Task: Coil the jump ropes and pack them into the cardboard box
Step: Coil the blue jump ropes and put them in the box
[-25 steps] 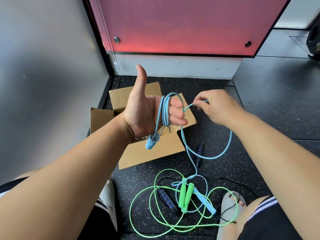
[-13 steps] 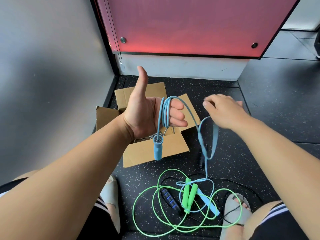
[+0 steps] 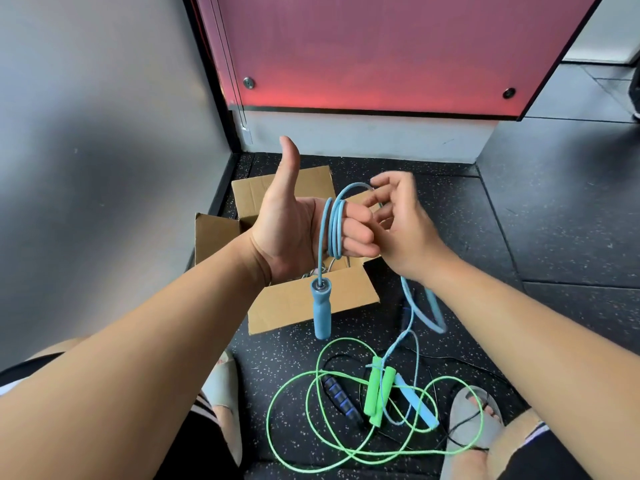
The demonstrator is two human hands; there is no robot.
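Note:
My left hand (image 3: pixel 298 223) is raised with the thumb up, and the blue jump rope (image 3: pixel 334 226) is looped several times around its curled fingers. One blue handle (image 3: pixel 321 308) hangs below that hand. My right hand (image 3: pixel 398 220) pinches the blue rope just beyond the left fingertips, at the top of a new loop. The rest of the blue rope trails down to its second handle (image 3: pixel 417 401) on the floor. The open cardboard box (image 3: pixel 311 299) sits on the floor behind and under my left hand.
A green jump rope (image 3: pixel 375 389) lies tangled on the dark floor, with a black rope with blue-banded handle (image 3: pixel 341 398) beneath it. My sandalled feet (image 3: pixel 474 420) flank the pile. A grey wall stands left, a red panel (image 3: pixel 381 50) ahead.
My right hand has carried the blue rope up and left to my left fingers, adding to the coil. The hanging handle swung to hang straight down.

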